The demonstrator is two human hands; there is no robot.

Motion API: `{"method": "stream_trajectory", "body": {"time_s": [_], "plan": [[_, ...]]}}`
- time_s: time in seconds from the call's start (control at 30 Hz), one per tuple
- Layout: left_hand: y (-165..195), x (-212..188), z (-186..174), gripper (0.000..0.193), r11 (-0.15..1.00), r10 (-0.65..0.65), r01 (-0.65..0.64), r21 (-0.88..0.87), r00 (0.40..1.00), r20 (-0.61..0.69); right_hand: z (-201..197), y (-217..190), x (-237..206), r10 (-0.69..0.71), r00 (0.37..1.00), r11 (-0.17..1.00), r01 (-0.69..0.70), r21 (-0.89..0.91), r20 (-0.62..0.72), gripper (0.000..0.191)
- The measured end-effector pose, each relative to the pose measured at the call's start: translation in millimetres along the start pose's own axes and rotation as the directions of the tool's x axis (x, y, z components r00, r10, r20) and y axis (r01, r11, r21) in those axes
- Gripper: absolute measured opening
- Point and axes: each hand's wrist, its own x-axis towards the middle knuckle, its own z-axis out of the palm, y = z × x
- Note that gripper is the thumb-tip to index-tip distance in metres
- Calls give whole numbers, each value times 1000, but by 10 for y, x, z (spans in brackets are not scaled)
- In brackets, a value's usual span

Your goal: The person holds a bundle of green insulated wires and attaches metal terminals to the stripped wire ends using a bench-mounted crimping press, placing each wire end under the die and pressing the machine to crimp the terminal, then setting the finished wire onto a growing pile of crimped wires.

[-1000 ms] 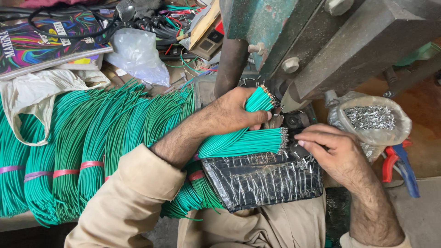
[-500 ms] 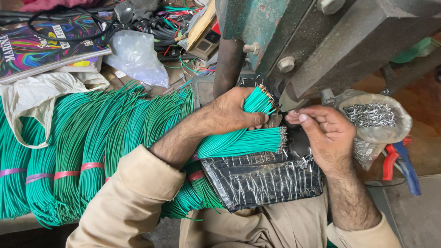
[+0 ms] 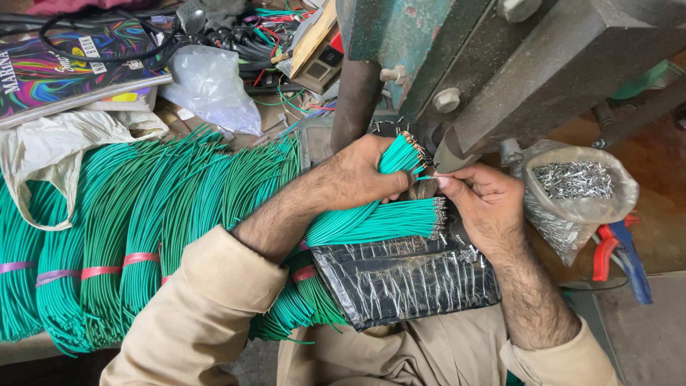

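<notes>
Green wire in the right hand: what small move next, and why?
Probably slide the single green wire clear of the bundle toward the press. The right hand pinches its tip, while the left hand grips the bundle just below the machine.

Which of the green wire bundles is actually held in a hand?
The short bundle gripped in the left hand, tips up beside the machine; the loose bundle below and the banded bundles lie unheld.

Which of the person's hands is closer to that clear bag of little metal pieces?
The right hand. It sits just beside the clear bag of metal pieces, apart from it. The left hand is farther off, gripping the green wire bundle.
</notes>
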Motion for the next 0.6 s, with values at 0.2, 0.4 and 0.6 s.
{"method": "stream_trajectory", "body": {"time_s": [0.2, 0.4, 0.6], "plan": [[9, -8, -1, 14, 1000, -8, 8, 24, 1000, -13, -18, 50, -17, -6, 1000, 999, 6, -36, -17, 11], [6, -7, -4, 12, 1000, 9, -9, 22, 1000, -4, -47, 86, -16, 51, 997, 986, -60, -155, -65, 6], [28, -14, -10, 13, 1000, 2, -2, -10, 1000, 3, -8, 8, -45, 6, 1000, 1000, -6, -3, -15, 13]]}}
